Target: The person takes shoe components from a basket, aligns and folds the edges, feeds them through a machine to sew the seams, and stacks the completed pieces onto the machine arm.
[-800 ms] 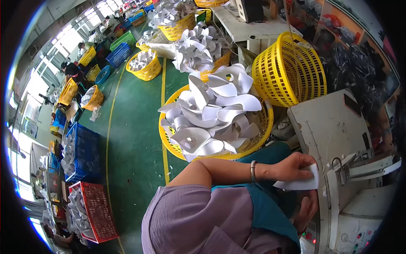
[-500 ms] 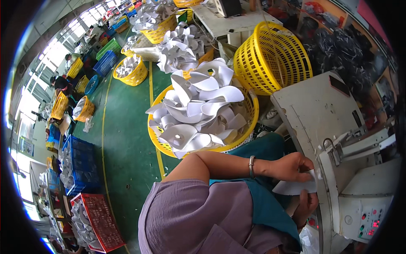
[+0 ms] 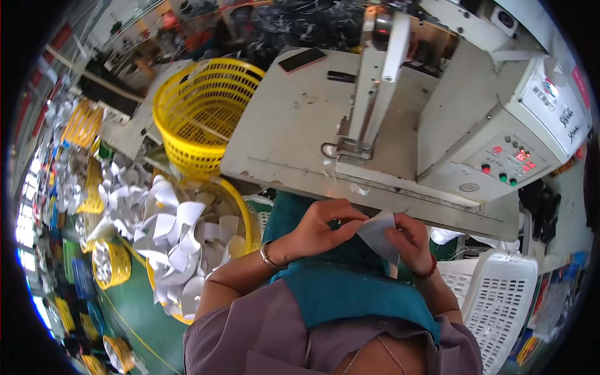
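Note:
In front of my chest, just off the near edge of the machine table, I hold a thin white sheet piece (image 3: 379, 235) with both hands. Thumb and fingers of my left hand (image 3: 324, 226) pinch its upper left corner. My right hand (image 3: 411, 242) grips its right side, thumb on the face toward me. The piece slants downward between the hands. A yellow plastic basket (image 3: 251, 219) to my left is heaped with curled white pieces (image 3: 178, 244).
A white machine (image 3: 475, 131) with a lit control panel and a long metal arm (image 3: 375, 94) stands on the table (image 3: 275, 131). A phone (image 3: 302, 60) lies at the far side. Another yellow basket (image 3: 187, 153) stands left of the table, a white perforated basket (image 3: 500, 300) at right.
My view has swung right toward the machine, so the table and control panel now fill the middle. Both hands still hold the white piece, now farther from the machine arm.

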`<state>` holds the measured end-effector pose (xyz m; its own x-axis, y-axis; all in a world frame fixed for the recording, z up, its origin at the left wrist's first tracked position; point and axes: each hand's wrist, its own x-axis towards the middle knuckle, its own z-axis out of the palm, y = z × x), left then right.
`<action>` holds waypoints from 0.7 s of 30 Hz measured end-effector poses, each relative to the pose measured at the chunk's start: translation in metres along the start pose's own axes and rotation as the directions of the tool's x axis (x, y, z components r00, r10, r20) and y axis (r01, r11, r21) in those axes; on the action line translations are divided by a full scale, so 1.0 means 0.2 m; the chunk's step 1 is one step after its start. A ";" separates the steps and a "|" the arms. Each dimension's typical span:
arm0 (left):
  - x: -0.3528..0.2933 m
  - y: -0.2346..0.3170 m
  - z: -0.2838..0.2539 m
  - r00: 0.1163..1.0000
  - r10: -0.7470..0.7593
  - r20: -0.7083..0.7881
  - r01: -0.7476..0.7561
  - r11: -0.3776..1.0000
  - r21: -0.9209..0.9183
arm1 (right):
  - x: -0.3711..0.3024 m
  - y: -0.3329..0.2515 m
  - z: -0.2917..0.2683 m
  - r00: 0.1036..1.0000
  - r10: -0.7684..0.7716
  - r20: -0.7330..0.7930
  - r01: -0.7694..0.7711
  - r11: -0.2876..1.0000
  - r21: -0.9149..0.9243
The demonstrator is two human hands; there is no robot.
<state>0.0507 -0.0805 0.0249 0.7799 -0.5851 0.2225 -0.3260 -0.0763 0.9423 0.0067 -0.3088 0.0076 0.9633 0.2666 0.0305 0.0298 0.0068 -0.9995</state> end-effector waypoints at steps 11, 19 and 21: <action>0.12 0.08 -0.08 0.975 0.163 0.148 -0.157 0.986 -0.053 | 0.17 -0.17 0.03 0.954 -0.095 0.285 0.152 0.971 -0.184; 0.02 0.00 -0.16 0.930 -0.278 0.241 0.358 0.834 -0.420 | 0.23 -0.09 0.04 0.956 -0.066 0.285 0.051 0.997 0.061; 0.05 0.01 -0.17 0.928 -0.287 0.238 0.366 0.821 -0.438 | 0.24 -0.12 0.02 0.967 -0.042 0.251 0.007 0.990 0.139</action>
<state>0.0759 -0.0591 0.0368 0.6899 -0.7134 -0.1234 0.2521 0.0770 0.9646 0.0511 -0.2921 0.0321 0.8633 0.4996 0.0716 -0.0007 0.1430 -0.9897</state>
